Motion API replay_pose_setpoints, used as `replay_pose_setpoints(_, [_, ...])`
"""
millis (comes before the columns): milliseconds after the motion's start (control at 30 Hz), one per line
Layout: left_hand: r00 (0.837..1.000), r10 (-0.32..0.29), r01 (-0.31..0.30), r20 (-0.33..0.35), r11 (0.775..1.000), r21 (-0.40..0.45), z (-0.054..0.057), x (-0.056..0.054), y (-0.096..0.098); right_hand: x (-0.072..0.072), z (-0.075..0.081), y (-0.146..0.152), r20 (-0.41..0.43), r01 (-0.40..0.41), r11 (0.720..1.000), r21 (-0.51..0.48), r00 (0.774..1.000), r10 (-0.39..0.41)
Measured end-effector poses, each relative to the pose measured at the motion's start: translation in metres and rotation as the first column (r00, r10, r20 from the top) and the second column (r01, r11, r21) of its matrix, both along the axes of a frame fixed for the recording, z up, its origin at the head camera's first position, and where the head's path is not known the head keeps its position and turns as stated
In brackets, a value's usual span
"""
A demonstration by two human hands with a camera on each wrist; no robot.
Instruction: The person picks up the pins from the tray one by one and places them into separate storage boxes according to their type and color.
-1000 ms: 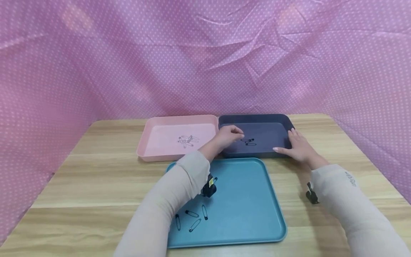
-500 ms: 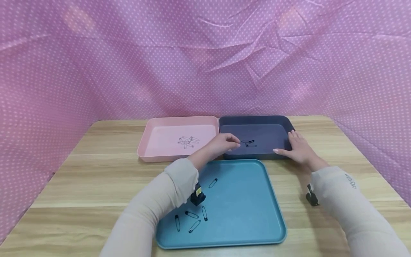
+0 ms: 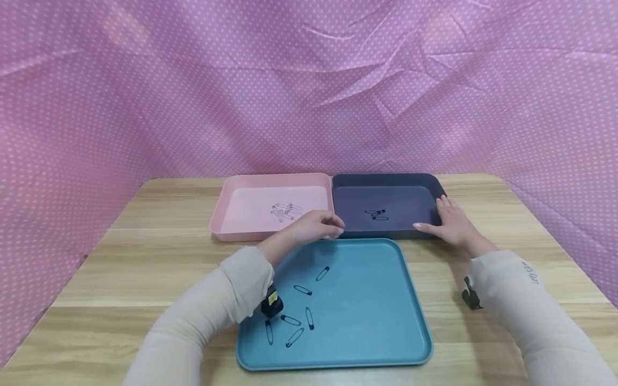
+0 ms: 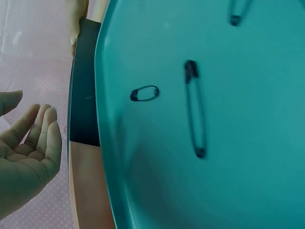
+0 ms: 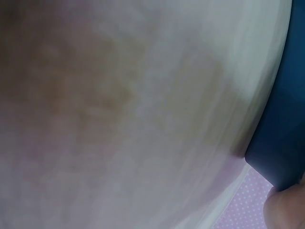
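My left hand (image 3: 311, 228) hovers near the front edges of the pink tray (image 3: 246, 212) and the dark blue tray (image 3: 403, 206). In the left wrist view its thumb stands apart from loosely bent fingers (image 4: 42, 131), with nothing between them. My right hand (image 3: 453, 224) rests at the dark tray's front right corner, thumb and fingers spread along its edges. Below, several black safety pins (image 3: 311, 326) lie scattered over the teal tray (image 3: 372, 305). A few dark safety pins (image 3: 381, 218) lie in the dark tray, and a pile of silvery safety pins (image 3: 288, 208) in the pink one.
The pink and dark trays stand side by side at the back of the wooden table (image 3: 145, 257), with the teal tray in front. Pink dotted cloth (image 3: 270, 107) hangs behind and at both sides. Each wrist wears a small black camera (image 3: 272, 303).
My left hand has drawn back from over the dark tray, toward the left and nearer me, uncovering more of the teal tray and its safety pins. My right hand stays at the dark tray.
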State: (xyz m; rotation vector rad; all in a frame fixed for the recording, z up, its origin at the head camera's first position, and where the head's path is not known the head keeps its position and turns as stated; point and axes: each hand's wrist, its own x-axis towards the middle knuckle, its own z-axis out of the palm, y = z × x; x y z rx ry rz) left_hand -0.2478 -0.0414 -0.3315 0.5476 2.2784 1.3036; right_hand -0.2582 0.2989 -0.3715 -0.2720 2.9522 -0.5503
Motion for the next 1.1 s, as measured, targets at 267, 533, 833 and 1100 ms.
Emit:
replay_pose_setpoints(267, [0.999, -0.044, 0.044, -0.026, 0.999, 0.002, 0.002, 0.016, -0.022, 0.000, -0.002, 0.001, 0.003, 0.007, 1.000, 0.004, 1.000, -0.007])
replay_pose_setpoints(533, [0.999, -0.043, 0.043, 0.016, 0.999, 0.003, -0.001, 0.025, -0.044, 0.000, -0.002, 0.001, 0.006, 0.009, 1.000, 0.002, 1.000, -0.009])
replay_pose_setpoints(833, [0.998, -0.058, 0.058, 0.022, 0.998, -0.028, -0.007, 0.033, -0.058, 0.001, -0.001, 0.001, 0.009, 0.007, 1.000, 0.002, 1.000, -0.007])
replay_pose_setpoints(1100, [0.992, -0.120, 0.121, 0.034, 0.992, -0.038, -0.014, 0.043, -0.069, 0.001, 0.000, 0.000, 0.005, 0.006, 1.000, 0.003, 1.000, -0.006])
